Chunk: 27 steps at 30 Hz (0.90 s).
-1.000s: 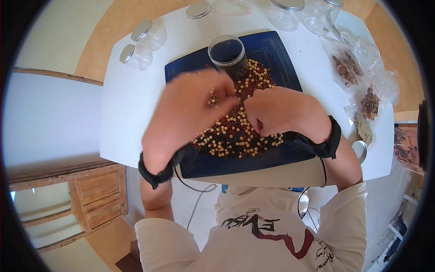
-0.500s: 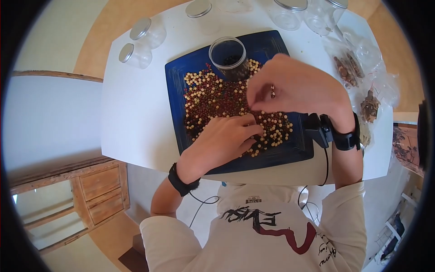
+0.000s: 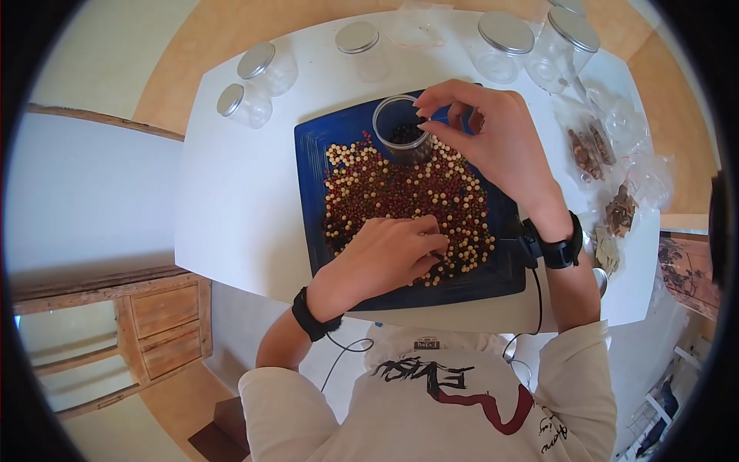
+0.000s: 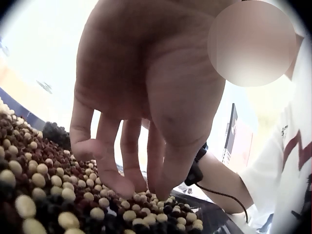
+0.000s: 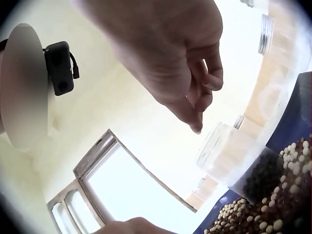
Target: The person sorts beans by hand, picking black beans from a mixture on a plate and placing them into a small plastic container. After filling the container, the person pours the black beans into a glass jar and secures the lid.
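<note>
A mix of small red, pale yellow and dark beans (image 3: 385,189) covers much of a blue square tray (image 3: 309,146). Among them, near the tray's far edge, stands a clear open jar (image 3: 408,152) with black beans (image 5: 263,180) inside. My right hand (image 3: 493,135) is over the jar's right rim, thumb and forefinger pinching a small dark bean (image 3: 421,120). Lower on the tray, my left hand (image 3: 381,250) reaches down into the beans. Its bent fingers (image 4: 112,180) are spread apart, the tips touching the beans near the front edge.
Lidded clear jars (image 3: 504,50) stand along the table's far side, with smaller ones (image 3: 246,105) at the far left. Plastic bags of dried brown pieces (image 3: 589,150) lie on the right. Cables (image 3: 339,354) hang from both wrist cameras.
My left hand has gone from near the jar down to the beans at the tray's front. My right hand has risen from the beans to the jar's rim.
</note>
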{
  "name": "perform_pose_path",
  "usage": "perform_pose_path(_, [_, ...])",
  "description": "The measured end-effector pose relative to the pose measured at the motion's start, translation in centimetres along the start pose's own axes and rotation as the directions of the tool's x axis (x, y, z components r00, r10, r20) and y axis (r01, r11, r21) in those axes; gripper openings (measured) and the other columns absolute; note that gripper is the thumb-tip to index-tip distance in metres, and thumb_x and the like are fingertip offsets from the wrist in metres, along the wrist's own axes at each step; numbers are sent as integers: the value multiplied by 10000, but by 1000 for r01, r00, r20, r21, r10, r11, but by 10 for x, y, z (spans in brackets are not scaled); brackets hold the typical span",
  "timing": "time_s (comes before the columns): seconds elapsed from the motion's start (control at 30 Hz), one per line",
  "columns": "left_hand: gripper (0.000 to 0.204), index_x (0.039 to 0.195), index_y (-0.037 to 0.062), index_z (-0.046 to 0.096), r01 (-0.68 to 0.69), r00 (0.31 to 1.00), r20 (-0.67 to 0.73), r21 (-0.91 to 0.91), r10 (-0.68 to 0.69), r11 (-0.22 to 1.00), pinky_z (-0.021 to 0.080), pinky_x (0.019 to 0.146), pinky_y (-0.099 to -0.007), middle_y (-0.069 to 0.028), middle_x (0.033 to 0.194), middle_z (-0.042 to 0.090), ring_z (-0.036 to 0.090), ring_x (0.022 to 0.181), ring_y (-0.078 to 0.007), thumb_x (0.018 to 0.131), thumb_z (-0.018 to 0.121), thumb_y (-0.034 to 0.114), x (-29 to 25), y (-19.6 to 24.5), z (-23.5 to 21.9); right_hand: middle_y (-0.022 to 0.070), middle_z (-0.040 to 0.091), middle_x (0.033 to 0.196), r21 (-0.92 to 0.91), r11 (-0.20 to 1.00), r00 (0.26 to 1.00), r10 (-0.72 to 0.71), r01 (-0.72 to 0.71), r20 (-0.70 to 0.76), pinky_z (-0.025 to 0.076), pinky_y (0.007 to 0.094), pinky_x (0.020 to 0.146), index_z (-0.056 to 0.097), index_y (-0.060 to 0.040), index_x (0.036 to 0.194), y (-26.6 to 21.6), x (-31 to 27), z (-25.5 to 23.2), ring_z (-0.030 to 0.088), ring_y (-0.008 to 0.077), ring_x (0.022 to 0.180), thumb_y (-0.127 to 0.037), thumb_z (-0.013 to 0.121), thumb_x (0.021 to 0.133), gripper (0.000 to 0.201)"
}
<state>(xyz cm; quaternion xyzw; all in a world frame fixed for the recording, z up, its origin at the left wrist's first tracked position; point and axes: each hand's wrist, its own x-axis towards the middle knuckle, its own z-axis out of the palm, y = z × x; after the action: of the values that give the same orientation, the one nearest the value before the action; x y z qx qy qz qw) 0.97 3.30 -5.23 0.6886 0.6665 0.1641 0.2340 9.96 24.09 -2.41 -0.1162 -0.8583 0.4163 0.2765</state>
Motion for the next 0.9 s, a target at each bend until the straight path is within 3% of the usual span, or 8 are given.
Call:
perform_pose_path(0.23, [121, 1017, 95, 755, 35, 998, 57, -17, -34, 999, 548, 660, -415, -28, 987, 709, 727, 807, -286, 936, 770, 183, 0, 2, -19, 97, 817, 945, -14, 1000, 999, 24, -25, -42, 575, 336, 674, 740, -42, 1142, 4, 0, 6, 712, 251, 697, -69, 810, 880, 273])
perform_pose_path(0.3, [119, 1017, 94, 761, 61, 995, 82, -39, -57, 997, 550, 665, -406, -25, 995, 716, 726, 804, -284, 943, 767, 187, -1, 3, -29, 77, 827, 921, 35, 999, 998, 29, -28, -50, 561, 267, 677, 767, -72, 1183, 11, -1, 10, 719, 135, 708, -77, 834, 903, 288])
perform_pose_path(0.4, [118, 1018, 82, 773, 66, 998, 5, -168, -66, 984, 552, 673, -374, -38, 1024, 730, 716, 789, -263, 917, 795, 140, -1, -3, -48, 99, 823, 921, 16, 998, 998, 65, -64, -16, 585, 271, 707, 764, -63, 1183, 7, -2, 7, 763, 152, 755, -90, 839, 905, 289])
perform_pose_path(0.47, [171, 1029, 63, 779, 72, 959, -259, -157, -111, 985, 547, 679, -337, -56, 1023, 738, 696, 780, -219, 868, 834, 71, 0, -9, -59, 121, 814, 917, 29, 998, 998, 55, -54, -21, 592, 309, 701, 750, -56, 1162, 8, -3, 7, 770, 220, 760, -92, 826, 905, 271])
perform_pose_path(0.5, [171, 1029, 63, 779, 73, 958, -262, -159, -114, 985, 547, 679, -337, -56, 1023, 738, 696, 780, -219, 868, 834, 71, 1, -9, -66, 142, 805, 914, 46, 998, 999, 43, -42, -26, 599, 347, 696, 736, -49, 1142, 7, -3, 8, 776, 287, 766, -94, 813, 905, 253])
perform_pose_path(0.57, [211, 1035, 50, 790, 60, 904, -409, -175, -128, 983, 533, 670, -314, -60, 1001, 732, 674, 783, -181, 835, 847, 16, 5, -8, -81, 130, 803, 904, 45, 998, 999, 35, -34, -18, 594, 343, 685, 736, -53, 1140, 3, -2, 7, 767, 279, 746, -92, 811, 906, 248])
perform_pose_path(0.83, [173, 999, 49, 810, 109, 876, -469, -35, -112, 993, 475, 613, -282, -32, 994, 731, 636, 722, -135, 831, 848, 26, 23, -28, -101, 78, 796, 895, 37, 999, 998, 11, -14, 69, 566, 330, 658, 738, -62, 1141, -27, -13, -17, 708, 251, 677, -57, 794, 902, 246])
perform_pose_path(0.9, [149, 988, 45, 809, 95, 880, -468, 22, -74, 995, 464, 611, -289, -25, 984, 730, 626, 707, -140, 843, 843, 43, 28, -31, -104, 87, 793, 900, 63, 998, 976, -2, -12, 217, 569, 335, 664, 742, -68, 1136, -27, -21, -20, 727, 258, 705, -59, 789, 908, 234])
